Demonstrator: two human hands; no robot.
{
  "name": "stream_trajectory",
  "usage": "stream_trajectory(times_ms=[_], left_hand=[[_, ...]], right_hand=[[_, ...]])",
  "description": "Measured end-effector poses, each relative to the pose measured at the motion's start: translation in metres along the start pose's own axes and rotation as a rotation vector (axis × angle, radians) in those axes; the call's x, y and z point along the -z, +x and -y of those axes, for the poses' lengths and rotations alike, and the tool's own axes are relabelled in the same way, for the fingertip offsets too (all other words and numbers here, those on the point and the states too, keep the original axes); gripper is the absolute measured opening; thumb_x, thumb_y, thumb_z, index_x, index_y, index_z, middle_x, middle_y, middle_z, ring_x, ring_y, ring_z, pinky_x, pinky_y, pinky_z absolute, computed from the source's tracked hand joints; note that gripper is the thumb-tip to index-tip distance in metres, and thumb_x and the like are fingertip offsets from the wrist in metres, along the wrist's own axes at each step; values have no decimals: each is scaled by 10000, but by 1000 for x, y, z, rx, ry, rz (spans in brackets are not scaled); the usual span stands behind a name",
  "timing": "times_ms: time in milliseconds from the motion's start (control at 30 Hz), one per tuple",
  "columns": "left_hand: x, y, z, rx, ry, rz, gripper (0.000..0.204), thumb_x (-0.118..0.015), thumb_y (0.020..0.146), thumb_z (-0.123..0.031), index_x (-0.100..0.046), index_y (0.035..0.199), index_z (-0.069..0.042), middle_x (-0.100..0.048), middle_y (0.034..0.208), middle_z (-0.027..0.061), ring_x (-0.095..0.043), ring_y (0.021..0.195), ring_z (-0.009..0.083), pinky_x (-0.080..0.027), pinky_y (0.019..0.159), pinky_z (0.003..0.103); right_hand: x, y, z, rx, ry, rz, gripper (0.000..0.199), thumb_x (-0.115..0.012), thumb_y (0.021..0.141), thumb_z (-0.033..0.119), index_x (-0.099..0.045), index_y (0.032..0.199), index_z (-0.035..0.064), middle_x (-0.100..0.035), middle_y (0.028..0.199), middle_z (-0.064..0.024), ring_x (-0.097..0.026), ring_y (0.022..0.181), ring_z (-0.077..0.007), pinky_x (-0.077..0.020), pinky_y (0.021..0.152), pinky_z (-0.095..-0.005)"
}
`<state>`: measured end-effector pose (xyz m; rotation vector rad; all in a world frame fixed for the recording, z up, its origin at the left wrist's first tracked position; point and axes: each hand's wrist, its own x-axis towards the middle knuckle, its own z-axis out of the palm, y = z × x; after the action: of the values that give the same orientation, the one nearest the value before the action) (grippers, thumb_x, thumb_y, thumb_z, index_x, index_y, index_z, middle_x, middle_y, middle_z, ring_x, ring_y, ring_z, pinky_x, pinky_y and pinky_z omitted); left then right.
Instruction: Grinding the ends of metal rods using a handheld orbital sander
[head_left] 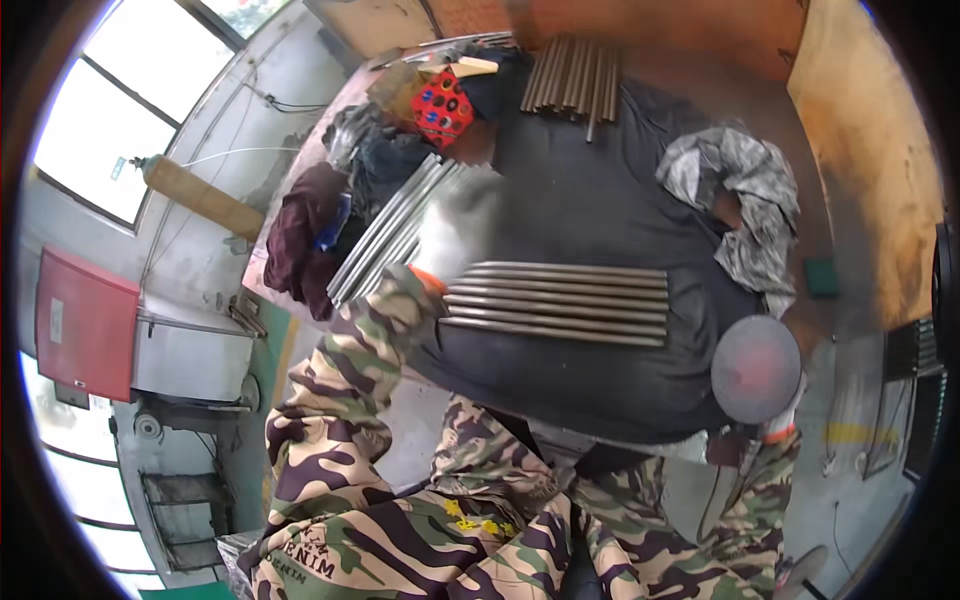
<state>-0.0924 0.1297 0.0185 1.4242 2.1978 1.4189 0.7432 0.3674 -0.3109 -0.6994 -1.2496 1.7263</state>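
My left hand (pixel 452 228), in a white glove with an orange cuff, reaches over the left side of the dark cloth. It is smeared by motion, and its fingers cannot be made out. It overlaps a slanted bundle of shiny metal rods (pixel 378 238) and is close to the left ends of a row of several metal rods (pixel 570 312) lying side by side. At the right front edge, my gloved right hand (pixel 797 408) is mostly hidden behind a round grey disc (pixel 757 368) with a reddish middle. The disc stands up at this hand and appears held by it.
A dark cloth (pixel 600 215) covers the table. Brownish metal tubes (pixel 573 78) lie at the back. Crumpled grey camouflage cloth (pixel 735 190) is at right; a maroon cloth (pixel 303 225) and a red patterned cloth (pixel 441 107) are at left. A tan gas cylinder (pixel 205 200) stands beyond.
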Motion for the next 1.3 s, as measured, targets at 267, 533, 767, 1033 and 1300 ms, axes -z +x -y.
stream_trajectory(times_ms=[267, 533, 767, 1033, 1300], left_hand=[[151, 183, 127, 55, 539, -325, 308, -637, 992, -138, -805, 1240, -71, -804, 1174, 218, -771, 1143, 367, -590, 1020, 434], [201, 271, 248, -572, 1011, 657, 267, -806, 848, -270, -817, 1083, -144, -766, 1014, 149, -753, 955, 384, -635, 869, 423], [164, 317, 312, -472, 731, 608, 299, -749, 924, -309, -806, 1145, -116, -782, 1059, 174, -752, 998, 419, -622, 910, 465], [139, 342, 325, -149, 785, 370, 306, -733, 937, -320, -809, 1152, -116, -783, 1069, 181, -753, 1012, 421, -618, 914, 472], [123, 325, 342, -39, 759, 274, 314, -718, 950, -331, -812, 1159, -116, -785, 1080, 188, -754, 1025, 423, -614, 918, 478]], right_hand=[[-320, 47, 58, -9, -422, 21, 478, -634, 1078, 208, -531, 1504, 15, -642, 1409, -173, -660, 1245, -302, -566, 1046, -453], [-367, 44, 66, -111, -459, -80, 387, -624, 1082, 244, -574, 1379, 2, -643, 1272, -159, -660, 1112, -285, -563, 936, -454], [-422, 51, 89, -127, -486, -139, 340, -615, 1085, 275, -612, 1271, -10, -644, 1151, -148, -660, 996, -270, -560, 840, -455], [-445, 76, 121, -301, 481, -35, 354, -699, 982, 171, -637, 1264, -34, -738, 1186, -232, -754, 976, -260, -622, 822, -375], [-442, 43, 139, -3, -584, -50, 505, -622, 1106, 230, -531, 1541, -9, -733, 1387, -113, -736, 1206, -193, -590, 1023, -351]])
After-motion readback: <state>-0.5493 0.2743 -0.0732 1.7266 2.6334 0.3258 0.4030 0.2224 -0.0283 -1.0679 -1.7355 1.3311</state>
